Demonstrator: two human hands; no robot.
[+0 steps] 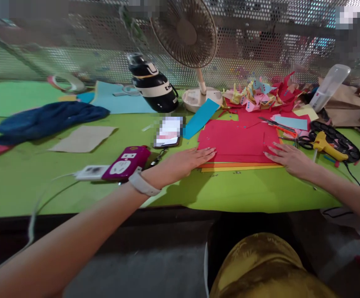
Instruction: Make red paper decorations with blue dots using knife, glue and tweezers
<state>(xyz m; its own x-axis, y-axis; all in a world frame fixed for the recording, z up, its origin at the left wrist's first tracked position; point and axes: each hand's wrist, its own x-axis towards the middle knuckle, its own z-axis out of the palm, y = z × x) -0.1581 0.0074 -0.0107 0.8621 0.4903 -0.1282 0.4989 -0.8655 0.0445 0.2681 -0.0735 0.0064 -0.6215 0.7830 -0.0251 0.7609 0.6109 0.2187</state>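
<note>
Red paper (pixel 238 138) lies flat on the green-topped table, with orange and yellow sheets (pixel 242 167) showing under its near edge. My left hand (pixel 186 160) rests flat on the left side of the red paper, fingers stretched out. On the right side, my right hand (pixel 291 158) lies with its fingers spread over the paper's edge. Neither hand holds anything. A blue paper strip (pixel 201 118) touches the upper left of the red sheet. Near my right hand are scissors (pixel 279 125) and a yellow hot glue gun (pixel 329 148).
A phone (pixel 169 131), a purple power bank (pixel 126 163) with a white plug, and a black bottle (pixel 155 87) stand or lie to the left. Behind are a fan (pixel 186 33) and a pile of folded paper pieces (pixel 257 95). Dark blue cloth (pixel 52 120) lies far left.
</note>
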